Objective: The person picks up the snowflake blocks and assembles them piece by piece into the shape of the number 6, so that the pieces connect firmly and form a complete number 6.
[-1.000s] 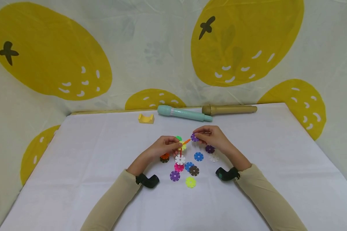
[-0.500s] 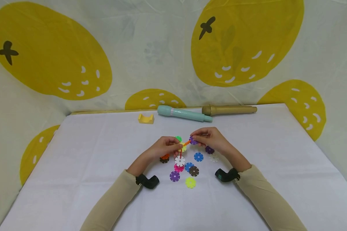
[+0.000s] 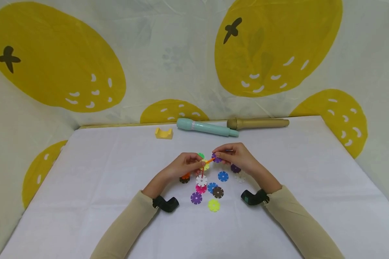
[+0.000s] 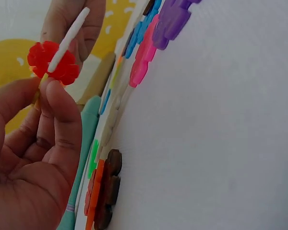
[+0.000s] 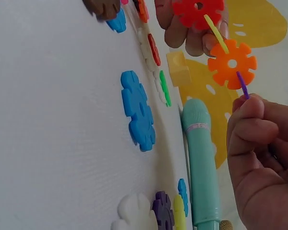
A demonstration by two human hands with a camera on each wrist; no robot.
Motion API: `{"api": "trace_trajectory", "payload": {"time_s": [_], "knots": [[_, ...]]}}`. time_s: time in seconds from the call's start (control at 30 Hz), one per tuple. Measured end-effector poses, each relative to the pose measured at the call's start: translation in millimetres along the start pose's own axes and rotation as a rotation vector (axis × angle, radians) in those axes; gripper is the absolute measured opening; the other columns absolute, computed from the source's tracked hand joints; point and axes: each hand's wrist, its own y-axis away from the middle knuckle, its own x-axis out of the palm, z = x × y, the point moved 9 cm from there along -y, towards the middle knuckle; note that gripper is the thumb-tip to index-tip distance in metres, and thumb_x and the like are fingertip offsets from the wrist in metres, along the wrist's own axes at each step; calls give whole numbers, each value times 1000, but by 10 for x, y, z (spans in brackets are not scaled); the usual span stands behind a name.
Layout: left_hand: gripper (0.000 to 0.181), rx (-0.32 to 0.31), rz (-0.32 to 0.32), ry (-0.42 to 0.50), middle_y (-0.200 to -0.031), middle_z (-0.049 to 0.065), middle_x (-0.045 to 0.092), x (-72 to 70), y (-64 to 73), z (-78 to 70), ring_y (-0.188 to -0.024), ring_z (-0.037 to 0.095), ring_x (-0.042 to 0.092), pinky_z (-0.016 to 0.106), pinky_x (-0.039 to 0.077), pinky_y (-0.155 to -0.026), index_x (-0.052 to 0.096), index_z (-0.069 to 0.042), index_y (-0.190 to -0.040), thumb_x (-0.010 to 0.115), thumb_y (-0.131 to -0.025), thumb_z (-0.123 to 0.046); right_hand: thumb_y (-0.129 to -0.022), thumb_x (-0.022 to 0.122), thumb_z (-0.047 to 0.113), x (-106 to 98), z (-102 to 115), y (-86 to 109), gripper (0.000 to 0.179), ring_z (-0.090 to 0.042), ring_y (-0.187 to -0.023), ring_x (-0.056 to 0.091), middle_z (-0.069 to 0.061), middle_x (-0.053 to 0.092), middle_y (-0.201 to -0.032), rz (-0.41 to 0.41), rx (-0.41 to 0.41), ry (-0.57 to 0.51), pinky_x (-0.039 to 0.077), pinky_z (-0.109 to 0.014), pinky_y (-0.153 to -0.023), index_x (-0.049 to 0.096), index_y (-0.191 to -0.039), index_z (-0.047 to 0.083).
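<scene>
My left hand (image 3: 186, 165) pinches a yellow notched disc (image 3: 206, 166) between thumb and fingers, above the white tabletop. Joined to that disc at an angle is a red disc (image 4: 39, 58), which carries a white disc (image 4: 69, 40). On the yellow disc's other side sits an orange disc (image 5: 222, 64). My right hand (image 3: 236, 154) pinches a purple disc (image 3: 216, 158) whose edge meets the orange disc's notched rim in the right wrist view. How deep the purple disc sits in a slot is hard to tell. Fingers cover parts of the yellow and purple discs.
Several loose discs lie below the hands, among them blue (image 3: 223, 176), brown (image 3: 218, 192), purple (image 3: 196, 198) and yellow (image 3: 214, 205) ones. Behind are a mint microphone-shaped stick (image 3: 210, 128), a gold one (image 3: 259, 123) and a yellow notched block (image 3: 164, 133).
My right hand has moved left and slightly down, bringing the purple disc from apart to contact with the orange disc. My left hand has stayed nearly still.
</scene>
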Motion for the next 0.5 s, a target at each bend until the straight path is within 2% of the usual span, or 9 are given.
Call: {"api": "trace_trajectory", "payload": {"time_s": [0.27, 0.37, 0.5], "knots": [[22, -50, -54, 106, -83, 5, 63, -34, 6, 14, -69, 15, 61, 23, 54, -70, 56, 0, -111, 61, -97, -16, -94, 66, 19, -3, -57, -14, 30, -13, -63, 56, -5, 67, -86, -12, 64, -82, 50, -20, -59, 67, -118, 2], [25, -60, -70, 136, -88, 7, 63, -37, 8, 18, -71, 16, 62, 24, 54, -71, 54, -1, -116, 60, -97, -16, -94, 66, 19, -1, -81, -13, 31, -12, -65, 57, -4, 68, -87, -18, 87, -99, 51, -21, -61, 66, -119, 1], [28, -52, -49, 156, -93, 7, 63, -13, 11, 7, -72, 16, 62, 24, 54, -72, 54, 1, -121, 55, -99, -17, -96, 62, 16, 26, -96, -6, 30, -15, -71, 59, -6, 68, -96, 11, 122, -128, 53, -21, -67, 64, -121, 1]]}}
